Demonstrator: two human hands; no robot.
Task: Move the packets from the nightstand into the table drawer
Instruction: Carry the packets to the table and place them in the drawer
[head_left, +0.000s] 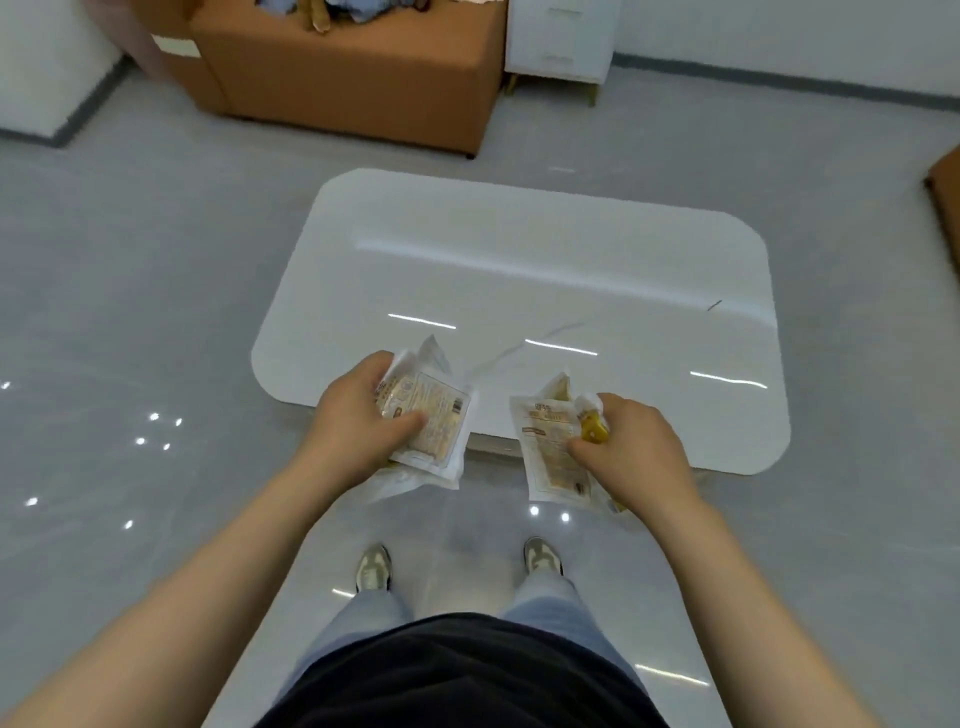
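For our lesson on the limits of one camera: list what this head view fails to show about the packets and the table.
Head view only.
Drawer: hidden under the table top.
Packet count: left hand and right hand cover overlapping packets.
Packet print: blurred.
Items on orange stool: cut by top edge.

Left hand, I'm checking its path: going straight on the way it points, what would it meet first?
Probably the near edge of the white table; the left hand, gripping packets, may pass above it.

Blk top (462, 675), lt-blue jeans (363, 618), grey/wht sneakers (373, 567), bare forearms (208, 571).
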